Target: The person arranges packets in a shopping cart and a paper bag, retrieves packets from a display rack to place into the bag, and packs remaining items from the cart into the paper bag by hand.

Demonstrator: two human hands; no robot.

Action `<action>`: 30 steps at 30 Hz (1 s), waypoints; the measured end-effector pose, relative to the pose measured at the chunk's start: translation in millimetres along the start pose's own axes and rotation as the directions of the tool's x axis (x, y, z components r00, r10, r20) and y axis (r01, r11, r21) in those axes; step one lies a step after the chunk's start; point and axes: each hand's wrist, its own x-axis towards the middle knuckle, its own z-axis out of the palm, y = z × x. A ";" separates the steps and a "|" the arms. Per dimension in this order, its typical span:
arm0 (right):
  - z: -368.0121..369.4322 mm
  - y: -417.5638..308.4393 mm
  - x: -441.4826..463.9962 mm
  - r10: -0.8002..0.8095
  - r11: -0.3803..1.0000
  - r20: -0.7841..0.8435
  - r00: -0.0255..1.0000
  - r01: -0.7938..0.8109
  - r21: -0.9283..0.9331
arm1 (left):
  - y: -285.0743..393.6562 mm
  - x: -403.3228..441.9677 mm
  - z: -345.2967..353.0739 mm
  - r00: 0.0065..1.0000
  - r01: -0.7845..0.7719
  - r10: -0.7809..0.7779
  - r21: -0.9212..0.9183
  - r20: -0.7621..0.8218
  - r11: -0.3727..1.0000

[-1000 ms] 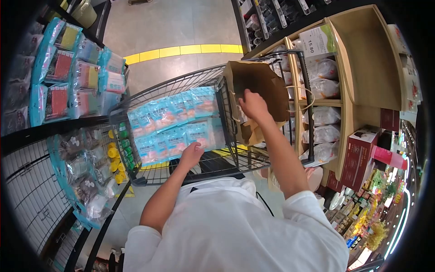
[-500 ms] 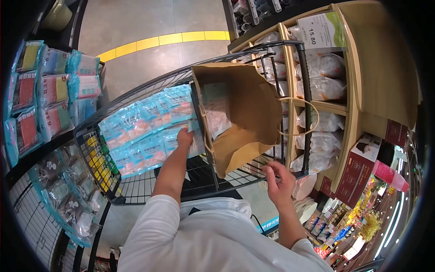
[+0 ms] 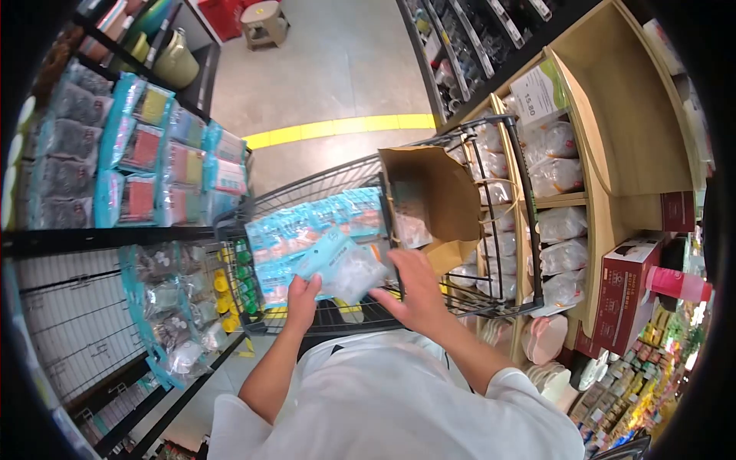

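We see a flat plastic packet, glossy and wrinkled, light blue over one part and clear and whitish over the rest, tilted above rows of similar blue packets in a black wire-mesh shopping cart. At its 8 o'clock edge, the left hand's grip is closed down to a pinch, thumb in view on top and the packet held between thumb and fingers. At 4 o'clock the right hand's grip is loose, thumb spread well away from the fingers, its tips near the packet's clear end; we cannot tell whether they touch. A creased brown paper bag with a ragged-looking mouth stands open at 2 o'clock from the packet.
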 end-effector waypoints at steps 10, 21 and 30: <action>-17.2 -22.4 30.7 0.032 0.992 -0.271 0.962 0.003 0.129 | 77.0 -60.8 -30.2 0.976 -0.217 0.216 0.257 0.033 0.942; 32.0 148.9 95.8 0.507 0.630 0.037 0.861 -0.340 -0.698 | -48.4 -119.6 -149.1 0.998 -0.056 0.025 0.993 0.054 0.107; 23.6 68.0 45.1 -0.017 0.997 -0.454 0.891 -0.017 -0.070 | -71.6 -88.7 -150.3 0.973 -0.072 0.226 0.989 0.041 0.130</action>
